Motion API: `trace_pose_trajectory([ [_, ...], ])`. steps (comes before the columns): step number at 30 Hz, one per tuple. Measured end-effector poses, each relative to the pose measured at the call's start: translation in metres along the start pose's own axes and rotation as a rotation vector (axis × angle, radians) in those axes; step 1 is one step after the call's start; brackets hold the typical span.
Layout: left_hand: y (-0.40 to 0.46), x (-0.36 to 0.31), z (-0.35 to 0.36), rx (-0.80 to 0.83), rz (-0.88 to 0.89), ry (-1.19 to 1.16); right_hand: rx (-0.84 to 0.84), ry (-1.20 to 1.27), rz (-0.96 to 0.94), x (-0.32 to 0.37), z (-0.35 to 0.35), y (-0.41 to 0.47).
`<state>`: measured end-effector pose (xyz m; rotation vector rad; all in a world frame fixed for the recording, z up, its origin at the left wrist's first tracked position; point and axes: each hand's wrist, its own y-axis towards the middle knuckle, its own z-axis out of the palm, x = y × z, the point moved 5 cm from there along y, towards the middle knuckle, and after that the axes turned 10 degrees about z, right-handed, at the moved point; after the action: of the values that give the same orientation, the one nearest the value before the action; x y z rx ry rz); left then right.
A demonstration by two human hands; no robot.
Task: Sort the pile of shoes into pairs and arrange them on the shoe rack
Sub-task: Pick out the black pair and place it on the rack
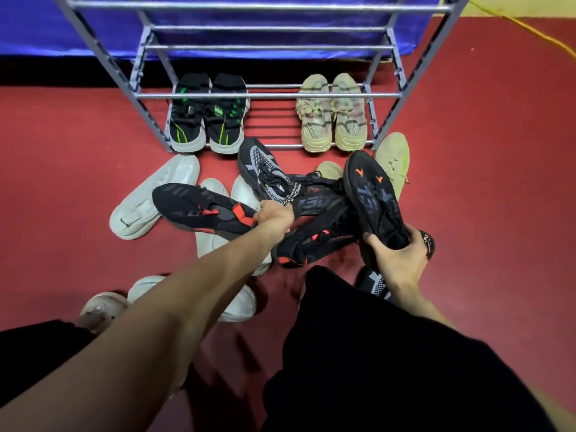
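A grey metal shoe rack [268, 95] stands ahead, its bottom shelf holding a black-and-green pair [207, 120] on the left and a beige pair [332, 115] on the right. On the red floor in front lies a pile of shoes. My left hand [274, 215] grips the heel of a black shoe with red accents [199, 208], its toe pointing left. My right hand [396, 251] holds the heel of a black shoe with orange marks [372, 194], toe pointing up toward the rack. Between them lie a black-and-grey shoe [261, 169] and another black-and-orange shoe [318, 232].
White shoes [149, 198] lie on the left of the pile and near my knees [240, 304]. A pale yellow-green shoe [392, 157] leans by the rack's right leg. A blue cloth [218, 35] hangs behind the rack. A yellow cable [530, 29] crosses the floor at top right.
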<state>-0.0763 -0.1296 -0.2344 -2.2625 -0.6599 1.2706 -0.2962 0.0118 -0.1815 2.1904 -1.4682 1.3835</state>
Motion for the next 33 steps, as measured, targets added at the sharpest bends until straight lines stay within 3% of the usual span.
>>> trace_pose_trajectory([
  [7,-0.004,-0.009,-0.001,-0.069,-0.104,-0.09,0.037,0.098,0.035,0.007,0.005,-0.009],
  [10,0.001,-0.012,-0.001,-0.081,-0.143,-0.322,0.053,0.1,0.038,0.007,0.007,-0.012],
  [13,-0.002,-0.011,-0.008,-0.114,-0.166,-0.293,0.044,0.085,0.047,0.007,0.009,-0.015],
  [17,-0.006,-0.015,-0.032,-0.138,0.006,-0.336,0.063,0.077,0.061,0.007,0.016,-0.017],
  [22,-0.002,-0.001,-0.114,-0.379,0.199,-0.366,0.048,0.042,0.052,0.012,0.018,-0.021],
  [27,-0.011,0.034,-0.174,-0.473,0.338,-0.315,0.024,0.079,0.051,0.018,0.018,-0.026],
  [30,-0.016,0.061,-0.183,-0.469,0.285,-0.258,0.018,0.092,0.05,0.02,0.016,-0.027],
  [33,-0.016,0.087,-0.17,-0.331,0.092,-0.192,-0.004,0.083,0.028,0.02,0.01,-0.028],
])
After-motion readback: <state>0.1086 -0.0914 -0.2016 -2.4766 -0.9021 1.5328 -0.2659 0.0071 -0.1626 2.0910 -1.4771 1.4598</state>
